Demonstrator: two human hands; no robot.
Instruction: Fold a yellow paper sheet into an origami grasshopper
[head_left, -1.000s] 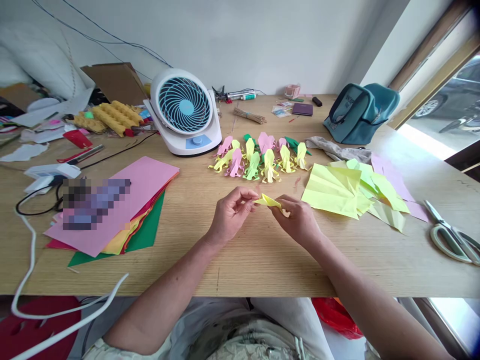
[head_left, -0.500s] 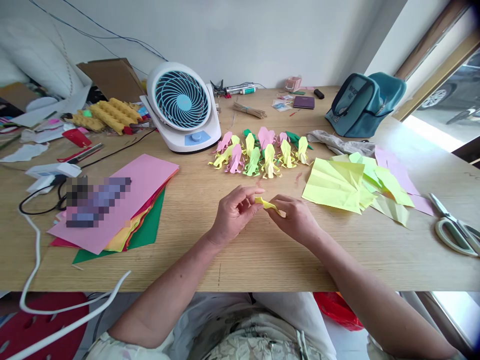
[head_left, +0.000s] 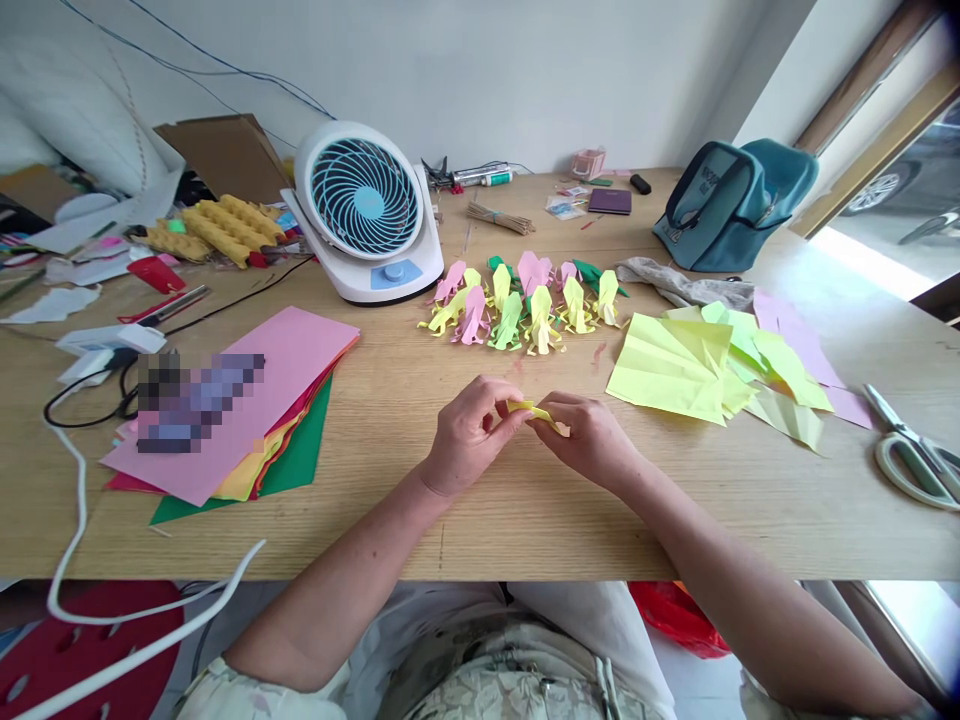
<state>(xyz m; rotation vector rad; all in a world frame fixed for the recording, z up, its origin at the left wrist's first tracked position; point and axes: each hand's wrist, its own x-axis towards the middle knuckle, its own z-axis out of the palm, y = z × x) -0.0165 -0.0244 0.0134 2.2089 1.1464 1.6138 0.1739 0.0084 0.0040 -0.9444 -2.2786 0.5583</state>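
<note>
A small folded piece of yellow paper (head_left: 531, 408) is pinched between my two hands, just above the table. My left hand (head_left: 474, 428) grips its left end between thumb and fingers. On the right end, my right hand (head_left: 587, 438) has its fingers closed, covering part of the paper. Beyond my hands stand several folded paper figures (head_left: 541, 318) in yellow, pink and green, grouped in rows. Creased yellow sheets (head_left: 667, 368) lie to the right of my right hand, over green and pink paper pieces (head_left: 799, 370).
Left of my arms is a stack of coloured paper (head_left: 300, 345) with a blurred object on top. A white fan (head_left: 431, 265) stands behind it. Scissors (head_left: 911, 455) lie at the far right, and a teal bag (head_left: 720, 215) sits at the back right. A white cable (head_left: 75, 510) hangs over the front edge.
My left fingers have shifted slightly on the yellow paper, and its left end now shows more flatly between them. My right hand keeps its grip. The view has moved a little.
</note>
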